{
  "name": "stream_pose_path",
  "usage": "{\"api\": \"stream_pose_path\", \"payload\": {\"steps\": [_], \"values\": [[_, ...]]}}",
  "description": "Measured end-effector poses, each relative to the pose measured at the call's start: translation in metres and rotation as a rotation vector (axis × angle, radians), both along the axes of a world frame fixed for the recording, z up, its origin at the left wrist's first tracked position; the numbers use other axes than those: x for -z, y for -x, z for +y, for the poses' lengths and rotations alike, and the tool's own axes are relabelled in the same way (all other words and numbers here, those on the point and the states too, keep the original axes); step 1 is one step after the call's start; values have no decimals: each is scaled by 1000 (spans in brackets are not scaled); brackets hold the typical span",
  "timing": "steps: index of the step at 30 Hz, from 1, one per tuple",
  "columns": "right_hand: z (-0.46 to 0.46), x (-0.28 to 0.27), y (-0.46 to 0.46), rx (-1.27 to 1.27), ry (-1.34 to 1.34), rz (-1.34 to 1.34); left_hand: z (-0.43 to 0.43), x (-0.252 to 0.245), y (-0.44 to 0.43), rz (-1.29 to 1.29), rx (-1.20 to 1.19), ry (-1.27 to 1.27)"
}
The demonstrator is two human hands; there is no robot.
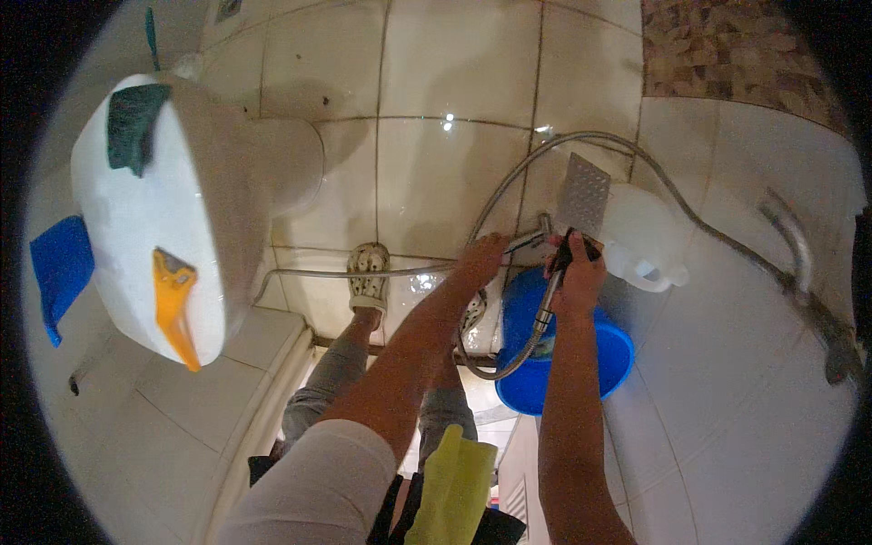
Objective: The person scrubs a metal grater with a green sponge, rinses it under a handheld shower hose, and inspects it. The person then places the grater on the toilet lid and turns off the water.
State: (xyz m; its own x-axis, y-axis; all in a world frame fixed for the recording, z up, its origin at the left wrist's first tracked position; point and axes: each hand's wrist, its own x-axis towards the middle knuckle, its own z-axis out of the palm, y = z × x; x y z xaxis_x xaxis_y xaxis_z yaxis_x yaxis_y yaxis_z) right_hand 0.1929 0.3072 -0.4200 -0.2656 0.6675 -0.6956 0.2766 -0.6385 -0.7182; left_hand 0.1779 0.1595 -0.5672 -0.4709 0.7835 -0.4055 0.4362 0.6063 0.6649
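Observation:
My right hand [578,272] is closed around the dark handle of a shower handset [560,262], whose flexible metal hose [501,174] loops over the floor from a wall tap [793,272]. My left hand [485,255] grips a metal hand sprayer [530,237], its head pointing right towards my other hand. A second thin hose [340,273] runs from the left wall to that side. Just beyond my right hand is a grey perforated plate [586,187]; whether I touch it, I cannot tell. Under my right forearm stands a blue bucket [616,354], partly hidden.
A white plastic jug [637,218] stands against the right wall. On the left, a white ceramic fixture [163,204] carries a dark green pad [136,126] and an orange-handled tool [174,293]. A blue flat item [65,269] is beside it. Wet tiles [443,163] reflect light.

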Motion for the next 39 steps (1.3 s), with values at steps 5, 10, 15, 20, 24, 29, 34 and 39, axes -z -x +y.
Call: {"api": "stream_pose_path", "payload": {"steps": [5, 10, 15, 20, 24, 29, 34, 39], "values": [[-4, 32, -12, 50, -35, -59, 53, 20, -23, 87, 2, 45], [-10, 22, 0, 4, -44, -125, 50, 22, -19, -164, 43, 196], [13, 23, -3, -110, -96, -165, 16, -14, -26, -258, 156, 254], [22, 38, -2, -179, 88, -97, -23, -87, 14, -594, 208, 437], [19, 56, -8, -164, 127, -39, -25, -164, 44, -549, 149, 252], [-2, 74, -23, -332, 235, -93, -7, -199, 60, -272, 286, 219], [-41, 55, -8, -1, 379, 44, -2, -204, 58, -360, 185, 147], [-52, 72, -20, 257, 552, 340, 3, -237, 71, -512, 100, 275]]}}
